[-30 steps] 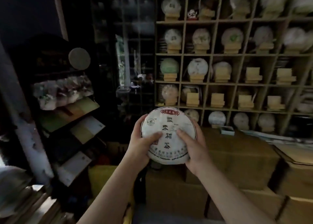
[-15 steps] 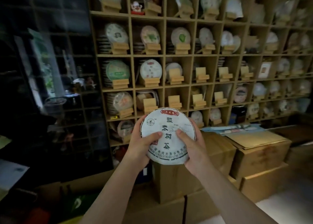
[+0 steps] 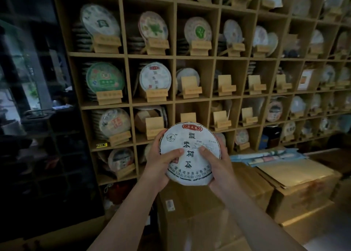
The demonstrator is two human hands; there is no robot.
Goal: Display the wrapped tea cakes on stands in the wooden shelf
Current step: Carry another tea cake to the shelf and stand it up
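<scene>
- The wrapped tea cake [image 3: 190,153] sits in the lower middle of the view, face toward the camera and held upright in front of the wooden shelf [image 3: 173,56], apart from it.
- Compared with a second ago, the shelf looms far larger and nearer; the dark cabinet that filled the left half has slid to the 9 o'clock edge, while the cake keeps the same place between the hands.
- The left hand [image 3: 161,161] grips the cake's edge at 8 o'clock, thumb laid flat across the paper face, fingers curled behind the rim.
- The right hand [image 3: 218,165] grips the edge at 4 o'clock in mirror fashion, thumb on the face, fingers wrapped behind.
- Both forearms rise from the bottom of the frame and converge on the cake.
- The white wrapper carries a red cartouche at 12 o'clock, a round green logo with "TM" at 10 o'clock, a column of large dark Chinese characters down the centre, and a ring of Latin letters along the lower rim, too blurred to read fully.
- At 12 o'clock from the cake, an empty wooden stand [image 3: 190,88] sits in a shelf compartment; at 11 o'clock, a similar red-topped cake [image 3: 154,76] rests on its stand.
- Cardboard boxes [image 3: 296,191] stand at 4 o'clock, below the shelf.
</scene>
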